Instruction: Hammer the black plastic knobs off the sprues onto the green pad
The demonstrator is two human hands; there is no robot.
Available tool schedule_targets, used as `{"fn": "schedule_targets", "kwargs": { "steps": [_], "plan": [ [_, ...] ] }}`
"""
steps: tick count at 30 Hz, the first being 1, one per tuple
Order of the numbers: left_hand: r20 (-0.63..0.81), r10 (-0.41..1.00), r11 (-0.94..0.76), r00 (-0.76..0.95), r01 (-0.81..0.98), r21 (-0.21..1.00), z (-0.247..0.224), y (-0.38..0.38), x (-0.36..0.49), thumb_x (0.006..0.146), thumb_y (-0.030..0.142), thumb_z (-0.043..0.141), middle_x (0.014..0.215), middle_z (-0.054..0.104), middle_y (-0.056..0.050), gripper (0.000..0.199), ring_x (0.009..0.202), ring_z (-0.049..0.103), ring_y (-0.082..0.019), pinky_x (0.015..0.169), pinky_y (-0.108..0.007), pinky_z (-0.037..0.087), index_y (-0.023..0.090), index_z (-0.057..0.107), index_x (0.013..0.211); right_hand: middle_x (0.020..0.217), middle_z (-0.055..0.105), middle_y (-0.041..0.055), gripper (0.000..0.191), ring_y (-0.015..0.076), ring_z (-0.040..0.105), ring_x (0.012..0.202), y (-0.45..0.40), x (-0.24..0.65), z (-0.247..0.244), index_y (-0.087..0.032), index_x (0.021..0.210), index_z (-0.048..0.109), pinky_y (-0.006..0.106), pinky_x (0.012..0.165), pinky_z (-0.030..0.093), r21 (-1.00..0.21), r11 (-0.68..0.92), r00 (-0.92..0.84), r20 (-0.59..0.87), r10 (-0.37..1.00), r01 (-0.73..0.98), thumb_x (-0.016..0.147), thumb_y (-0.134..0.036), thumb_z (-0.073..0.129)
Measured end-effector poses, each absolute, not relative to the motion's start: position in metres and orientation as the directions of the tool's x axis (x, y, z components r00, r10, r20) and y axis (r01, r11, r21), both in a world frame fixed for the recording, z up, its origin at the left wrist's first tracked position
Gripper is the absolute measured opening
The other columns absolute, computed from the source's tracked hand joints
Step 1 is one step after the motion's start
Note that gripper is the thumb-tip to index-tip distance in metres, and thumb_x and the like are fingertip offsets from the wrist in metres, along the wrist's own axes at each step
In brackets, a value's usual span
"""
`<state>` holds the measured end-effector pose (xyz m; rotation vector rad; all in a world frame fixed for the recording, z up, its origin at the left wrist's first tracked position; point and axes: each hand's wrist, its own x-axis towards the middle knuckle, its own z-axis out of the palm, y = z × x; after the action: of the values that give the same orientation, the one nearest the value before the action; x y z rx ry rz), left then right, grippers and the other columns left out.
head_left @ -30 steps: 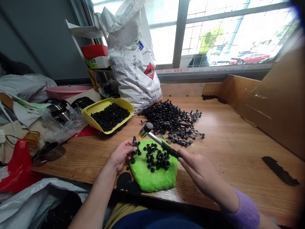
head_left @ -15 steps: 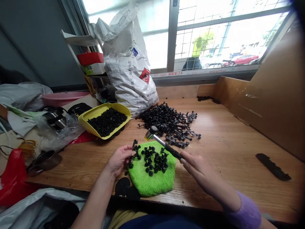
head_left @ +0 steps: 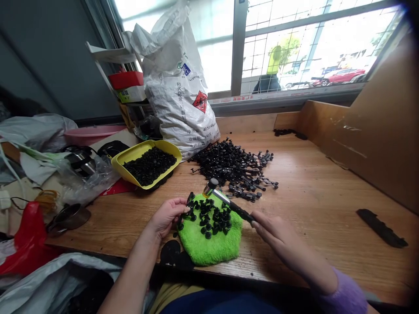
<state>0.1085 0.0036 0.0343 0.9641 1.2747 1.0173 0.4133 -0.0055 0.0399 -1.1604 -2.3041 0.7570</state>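
The left hand (head_left: 168,216) grasps a knobbed black strip (head_left: 190,205) between thumb and fingers, at the left edge of the green cloth (head_left: 211,253). The right hand (head_left: 273,231) is closed around the dark handle of a two-faced hammer (head_left: 229,203); its head is over the far edge of the green cloth, tilted, with a black face up and a yellow face down. Small black round-headed pieces (head_left: 216,220) lie loose on the green cloth. Beyond it, on the wooden tabletop (head_left: 310,183), is a large heap of black strips (head_left: 229,161). To its far left sits a yellow scoop-shaped tray (head_left: 147,185) filled with small black pieces, and behind that stands a white woven sack (head_left: 180,100). A flat black scrap (head_left: 381,229) lies well to its right.
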Motion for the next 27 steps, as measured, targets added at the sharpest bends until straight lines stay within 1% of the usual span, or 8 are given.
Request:
{"fn": "schedule_targets", "kwargs": {
  "steps": [4,9,11,14,18,22,24,27],
  "plan": [
    [-0.288,0.957,0.289,0.023,-0.081,0.954,0.035,0.004,0.110,0.064,0.015,0.067,0.067,0.062,-0.002,0.020,0.043,0.048,-0.003,0.039,-0.010,0.036,0.011,0.060,0.082,0.074,0.056,0.0026,0.025,0.0182,0.052,0.065,-0.004,0.409,0.044,-0.021,0.083,0.047,0.029,0.059,0.036,-0.622,0.537,-0.565,0.178,0.806,0.570,0.094,-0.033,0.028],
    [-0.308,0.951,0.309,0.021,-0.080,0.948,0.038,0.004,0.111,0.064,0.013,0.068,0.063,0.061,-0.001,0.020,0.038,0.045,-0.002,0.034,-0.010,0.031,0.011,0.058,0.081,0.072,0.055,0.0015,0.024,0.0164,0.052,0.063,-0.001,0.397,0.053,-0.020,0.085,0.046,0.027,0.058,0.035,-0.576,0.587,-0.554,0.260,0.791,0.569,0.094,-0.030,0.026],
    [-0.306,0.952,0.307,0.023,-0.085,0.948,0.040,0.004,0.111,0.063,0.012,0.068,0.062,0.062,0.000,0.020,0.037,0.044,-0.002,0.033,-0.010,0.030,0.011,0.058,0.080,0.070,0.056,0.0024,0.025,0.0164,0.052,0.061,0.001,0.390,0.055,-0.019,0.085,0.048,0.026,0.056,0.035,-0.506,0.593,-0.564,0.231,0.793,0.627,0.094,-0.027,0.026],
    [-0.315,0.949,0.316,0.022,-0.083,0.945,0.043,0.004,0.112,0.063,0.012,0.068,0.060,0.062,-0.001,0.019,0.039,0.048,-0.004,0.035,-0.011,0.033,0.011,0.058,0.079,0.065,0.056,0.0030,0.024,0.0174,0.052,0.057,0.004,0.383,0.057,-0.019,0.083,0.052,0.027,0.053,0.033,-0.405,0.594,-0.585,0.161,0.795,0.696,0.092,-0.026,0.031],
    [-0.334,0.943,0.333,0.006,-0.081,0.939,0.044,0.004,0.112,0.061,0.012,0.069,0.065,0.065,-0.004,0.022,0.046,0.055,-0.007,0.040,-0.013,0.039,0.011,0.058,0.079,0.074,0.058,0.0038,0.027,0.0170,0.053,0.063,0.007,0.382,0.058,-0.019,0.093,0.051,0.026,0.056,0.035,-0.422,0.595,-0.583,0.174,0.794,0.684,0.094,-0.027,0.025],
    [-0.337,0.941,0.337,0.017,-0.075,0.939,0.042,0.005,0.111,0.059,0.012,0.069,0.063,0.064,-0.003,0.022,0.046,0.054,-0.008,0.040,-0.014,0.038,0.010,0.059,0.078,0.065,0.056,0.0031,0.025,0.0163,0.051,0.057,0.008,0.381,0.058,-0.019,0.080,0.053,0.026,0.053,0.031,-0.375,0.583,-0.593,0.100,0.799,0.721,0.091,-0.028,0.033],
    [-0.339,0.941,0.339,0.012,-0.083,0.937,0.040,0.006,0.111,0.058,0.012,0.069,0.062,0.064,-0.003,0.022,0.049,0.056,-0.009,0.044,-0.015,0.041,0.010,0.059,0.077,0.066,0.056,0.0030,0.025,0.0165,0.051,0.058,0.008,0.380,0.059,-0.019,0.081,0.053,0.026,0.053,0.031,-0.369,0.587,-0.595,0.104,0.797,0.721,0.091,-0.029,0.033],
    [-0.339,0.941,0.338,0.010,-0.086,0.937,0.038,0.007,0.109,0.059,0.012,0.069,0.066,0.065,-0.005,0.023,0.054,0.058,-0.010,0.048,-0.017,0.044,0.009,0.059,0.079,0.072,0.058,0.0036,0.028,0.0166,0.052,0.061,0.008,0.380,0.061,-0.019,0.087,0.053,0.026,0.055,0.032,-0.357,0.584,-0.586,0.114,0.802,0.729,0.093,-0.028,0.027]
  ]
}}
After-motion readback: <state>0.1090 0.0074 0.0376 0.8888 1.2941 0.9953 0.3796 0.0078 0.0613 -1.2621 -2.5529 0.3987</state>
